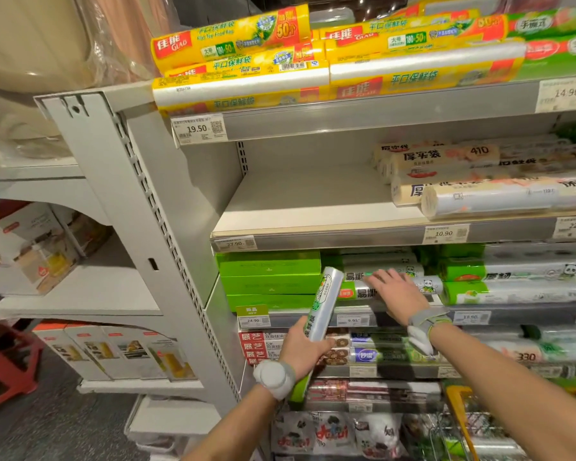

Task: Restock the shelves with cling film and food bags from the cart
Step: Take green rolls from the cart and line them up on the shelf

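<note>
My left hand (301, 349) grips a clear and green roll of food bags (323, 306), held nearly upright in front of the third shelf. Straight fingers of my right hand (394, 294) press flat on the stacked green rolls (358, 291) lying on that shelf (356, 319), just right of the held roll. Green boxes (270, 281) are stacked at the shelf's left end. More green and clear rolls (519, 281) fill the right part. The cart (463, 424) shows at the bottom right with a yellow handle and wire basket.
Yellow Glad rolls (240, 58) fill the top shelf. The second shelf (306, 201) is bare on its left, with beige rolls (473, 181) on its right. Lower shelves hold red boxes (260, 346) and bagged goods. A grey upright (140, 207) borders the left; a red stool (4, 364) stands beyond.
</note>
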Tool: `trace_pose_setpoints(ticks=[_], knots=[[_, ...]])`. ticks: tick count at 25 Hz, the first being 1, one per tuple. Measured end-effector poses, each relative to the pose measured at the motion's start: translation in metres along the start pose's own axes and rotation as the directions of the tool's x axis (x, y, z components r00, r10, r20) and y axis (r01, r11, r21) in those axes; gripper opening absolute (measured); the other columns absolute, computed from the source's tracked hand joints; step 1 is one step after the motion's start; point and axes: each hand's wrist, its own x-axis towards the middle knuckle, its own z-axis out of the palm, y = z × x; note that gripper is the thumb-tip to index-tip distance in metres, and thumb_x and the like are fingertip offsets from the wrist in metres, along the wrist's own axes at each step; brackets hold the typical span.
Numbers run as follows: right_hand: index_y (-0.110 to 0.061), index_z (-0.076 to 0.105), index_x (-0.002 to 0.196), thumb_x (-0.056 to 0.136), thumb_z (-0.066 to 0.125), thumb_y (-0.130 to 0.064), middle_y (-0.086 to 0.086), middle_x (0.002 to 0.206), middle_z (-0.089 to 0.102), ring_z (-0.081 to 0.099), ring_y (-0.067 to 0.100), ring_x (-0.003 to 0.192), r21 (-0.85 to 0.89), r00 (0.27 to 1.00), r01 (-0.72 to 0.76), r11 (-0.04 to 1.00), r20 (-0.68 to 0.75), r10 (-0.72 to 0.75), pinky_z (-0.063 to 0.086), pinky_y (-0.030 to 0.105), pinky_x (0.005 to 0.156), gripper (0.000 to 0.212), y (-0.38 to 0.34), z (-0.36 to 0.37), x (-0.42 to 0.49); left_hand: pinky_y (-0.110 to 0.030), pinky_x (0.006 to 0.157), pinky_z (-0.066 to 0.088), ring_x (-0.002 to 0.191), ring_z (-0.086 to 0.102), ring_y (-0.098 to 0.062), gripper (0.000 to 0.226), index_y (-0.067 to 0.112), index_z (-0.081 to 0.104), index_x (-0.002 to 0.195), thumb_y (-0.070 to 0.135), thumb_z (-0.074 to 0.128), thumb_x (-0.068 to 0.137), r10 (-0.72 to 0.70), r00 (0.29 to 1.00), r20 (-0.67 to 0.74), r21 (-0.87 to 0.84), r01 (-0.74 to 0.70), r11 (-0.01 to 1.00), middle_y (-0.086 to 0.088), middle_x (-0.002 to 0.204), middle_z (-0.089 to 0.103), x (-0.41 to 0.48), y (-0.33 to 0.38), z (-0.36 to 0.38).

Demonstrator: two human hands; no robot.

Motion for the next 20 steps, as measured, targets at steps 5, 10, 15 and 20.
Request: trace_pose_setpoints(ticks=[5, 10, 15, 20], knots=[[-0.028, 0.025, 0.149, 0.085, 0.062, 0.0, 0.0, 0.147, 0.033, 0.031, 0.023, 0.134, -0.009, 0.997, -0.046, 0.999, -0.063, 0.045, 0.03, 0.04, 0.11, 0.079, 0.01, -0.006, -0.008, -0.014, 0.059, 0.049, 0.08, 0.058, -0.008, 0.088, 0.015, 0.029, 0.152, 0.031, 0.079, 0.081, 0.09, 0.995, 0.043, 0.151, -0.096, 0.984, 0.0, 0.124, 0.052, -0.006, 0.006, 0.004], [-0.028, 0.025, 0.149, 0.092, 0.056, -0.006, 0.002, 0.142, 0.039, 0.035, 0.024, 0.132, 0.009, 0.993, -0.075, 0.997, -0.091, 0.076, 0.032, 0.041, 0.107, 0.069, 0.017, -0.018, -0.004, -0.029, 0.064, 0.055, 0.073, 0.06, -0.013, 0.073, 0.019, 0.039, 0.146, 0.03, 0.076, 0.083, 0.094, 0.979, 0.181, 0.334, -0.151, 0.931, -0.003, 0.115, 0.06, -0.003, 0.006, 0.004], [-0.02, 0.045, 0.137, 0.102, 0.047, -0.03, 0.008, 0.126, 0.059, 0.055, 0.027, 0.116, 0.099, 0.992, -0.116, 0.988, -0.034, 0.12, 0.043, 0.043, 0.096, 0.037, 0.023, -0.03, 0.009, -0.036, 0.089, 0.052, 0.111, 0.059, -0.026, 0.065, 0.02, 0.049, 0.141, 0.029, 0.076, 0.082, 0.184, 0.921, 0.342, 0.711, -0.382, 0.59, -0.004, 0.129, 0.061, 0.016, 0.036, 0.002], [-0.015, 0.058, 0.108, 0.098, 0.053, -0.04, 0.004, 0.097, 0.065, 0.062, 0.021, 0.088, 0.267, 0.991, -0.131, 0.955, 0.014, 0.132, 0.045, 0.029, 0.072, 0.027, 0.024, -0.034, 0.03, -0.04, 0.094, 0.045, 0.132, 0.039, -0.024, 0.066, 0.027, 0.055, 0.136, 0.036, 0.081, 0.076, 0.337, 0.811, 0.478, 0.792, -0.564, 0.233, 0.001, 0.145, 0.041, 0.057, 0.069, 0.033]])
